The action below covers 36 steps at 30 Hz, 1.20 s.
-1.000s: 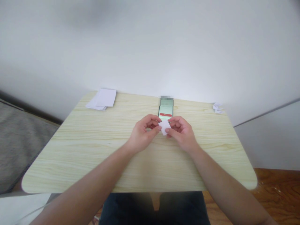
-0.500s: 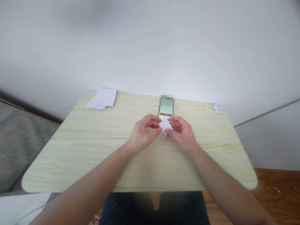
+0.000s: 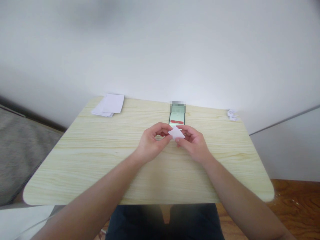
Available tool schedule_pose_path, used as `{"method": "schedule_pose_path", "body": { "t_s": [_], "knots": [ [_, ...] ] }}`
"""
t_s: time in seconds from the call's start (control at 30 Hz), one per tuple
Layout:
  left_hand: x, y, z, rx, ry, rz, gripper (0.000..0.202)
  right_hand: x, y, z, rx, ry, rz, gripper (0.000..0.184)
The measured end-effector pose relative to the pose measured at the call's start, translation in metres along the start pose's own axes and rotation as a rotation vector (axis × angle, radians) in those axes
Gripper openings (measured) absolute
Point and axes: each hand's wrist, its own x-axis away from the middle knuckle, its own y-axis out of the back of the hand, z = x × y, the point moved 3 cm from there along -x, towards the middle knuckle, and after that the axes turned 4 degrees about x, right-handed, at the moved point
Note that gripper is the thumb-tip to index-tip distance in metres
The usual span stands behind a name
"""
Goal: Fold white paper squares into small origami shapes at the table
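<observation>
A small white piece of paper [image 3: 176, 132], folded to a diamond-like shape, is held between my two hands above the middle of the table. My left hand [image 3: 154, 140] pinches its left corner between thumb and fingers. On the other side my right hand [image 3: 193, 141] grips the paper's right edge, the thumb on the near side and the fingers partly hidden behind. Just beyond the hands lies a phone [image 3: 177, 116] with a lit green screen and a red bar; its lower end is covered by the paper and fingers.
The pale wood-grain table [image 3: 100, 160] reaches back to a white wall [image 3: 160, 50]. A stack of white paper sheets [image 3: 111, 104] lies at the back left. Crumpled white paper [image 3: 232, 115] sits at the back right. A grey cloth surface [image 3: 22, 153] is beyond the left edge.
The paper has tilted slightly between my fingers, so it looks flatter and wider. My right fingers have shifted a little; the left hand is almost unmoved.
</observation>
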Motion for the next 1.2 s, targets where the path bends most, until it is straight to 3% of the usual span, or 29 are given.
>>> {"method": "schedule_pose_path", "body": {
  "t_s": [0.17, 0.33, 0.47, 0.67, 0.8, 0.93, 1.1, 1.2],
  "knots": [
    [0.001, 0.002, 0.0, -0.099, -0.017, -0.032, 0.018, 0.001, 0.0, 0.004, 0.073, 0.053, -0.012, 0.049],
    [0.007, -0.001, -0.008, -0.369, -0.132, -0.035, 0.013, 0.004, 0.007, 0.015, 0.386, 0.268, -0.177, 0.02],
    [0.01, -0.007, -0.013, -0.604, -0.263, 0.018, 0.012, 0.006, 0.006, 0.022, 0.557, 0.361, -0.183, 0.014],
    [0.017, -0.001, -0.027, -0.853, -0.256, 0.163, 0.014, 0.011, 0.001, 0.024, 0.622, 0.398, -0.036, 0.016],
    [0.041, 0.006, -0.034, -0.946, -0.212, 0.15, 0.017, 0.014, -0.004, 0.023, 0.714, 0.389, 0.186, 0.02],
    [0.07, 0.003, -0.033, -0.94, -0.268, 0.182, 0.025, 0.017, -0.009, 0.024, 0.813, 0.427, 0.396, 0.023],
    [0.087, -0.001, -0.034, -0.856, -0.286, 0.189, 0.024, 0.018, -0.01, 0.026, 0.859, 0.439, 0.459, 0.026],
    [0.09, -0.002, -0.033, -0.844, -0.284, 0.221, 0.038, 0.021, -0.01, 0.026, 0.887, 0.434, 0.461, 0.026]
  ]
}}
